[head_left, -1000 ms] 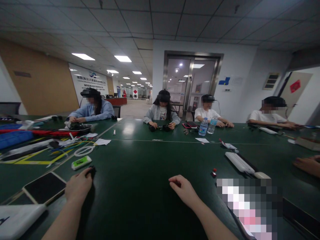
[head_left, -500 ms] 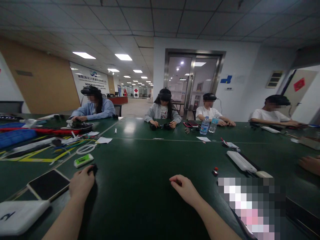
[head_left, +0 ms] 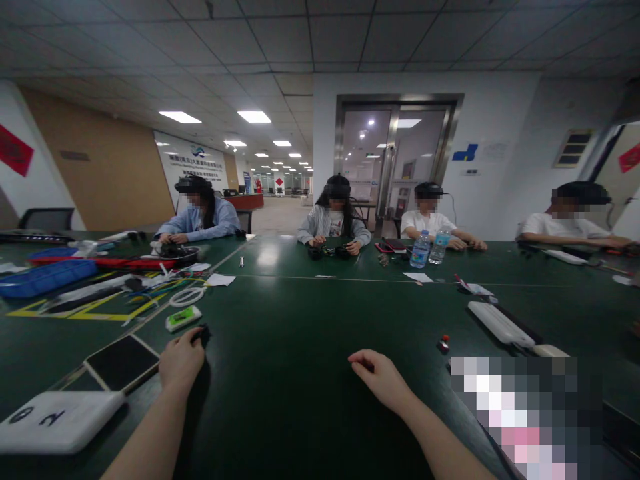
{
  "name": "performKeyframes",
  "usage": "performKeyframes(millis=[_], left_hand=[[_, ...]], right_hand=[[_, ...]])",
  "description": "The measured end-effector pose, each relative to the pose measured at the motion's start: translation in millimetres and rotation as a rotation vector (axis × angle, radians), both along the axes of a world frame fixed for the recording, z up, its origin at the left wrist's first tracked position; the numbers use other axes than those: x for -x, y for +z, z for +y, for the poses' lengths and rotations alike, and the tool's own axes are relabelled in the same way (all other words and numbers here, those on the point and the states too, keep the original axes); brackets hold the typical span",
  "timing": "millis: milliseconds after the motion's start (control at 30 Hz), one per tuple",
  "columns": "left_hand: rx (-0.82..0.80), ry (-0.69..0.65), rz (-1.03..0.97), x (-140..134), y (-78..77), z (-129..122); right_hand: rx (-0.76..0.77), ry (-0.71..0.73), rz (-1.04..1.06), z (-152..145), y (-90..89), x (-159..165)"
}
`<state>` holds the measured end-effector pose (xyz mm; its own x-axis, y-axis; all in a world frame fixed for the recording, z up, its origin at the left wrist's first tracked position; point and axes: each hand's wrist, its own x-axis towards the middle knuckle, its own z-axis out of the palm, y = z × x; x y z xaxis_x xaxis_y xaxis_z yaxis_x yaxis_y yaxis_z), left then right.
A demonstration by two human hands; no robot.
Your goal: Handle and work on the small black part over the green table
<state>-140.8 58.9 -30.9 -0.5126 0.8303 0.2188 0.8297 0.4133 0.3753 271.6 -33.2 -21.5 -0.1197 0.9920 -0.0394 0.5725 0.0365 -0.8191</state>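
At the left, my left hand is closed on a small black object, which pokes out past the fingertips just above the green table. Its exact kind does not show. Beside that wrist lies a phone-like device with a dark screen, and beyond the fingers is a green and white packet. My right hand rests on the table farther right, fingers curled in and tips together, with nothing visible in them. A small red and black piece lies to its right.
A white case marked 2 sits at near left. Cables and a blue tray lie farther left. A white power bank-like block and two bottles stand right of centre. Several people with headsets sit opposite.
The view has turned slightly left, so everything appears shifted right. Both hands keep the same pose, and the black object stays in my left hand.
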Motion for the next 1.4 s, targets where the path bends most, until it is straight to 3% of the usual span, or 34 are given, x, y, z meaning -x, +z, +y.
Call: performKeyframes(millis=[933, 1400], left_hand=[[0.024, -0.042, -0.024, -3.3, 3.3, -1.8], [0.012, -0.051, 0.022, -1.8, -2.6, 0.0]], right_hand=[[0.026, 0.0, 0.017, -2.0, 2.1, -1.3], [-0.001, -0.002, 0.014, -1.1, 1.8, 0.1]])
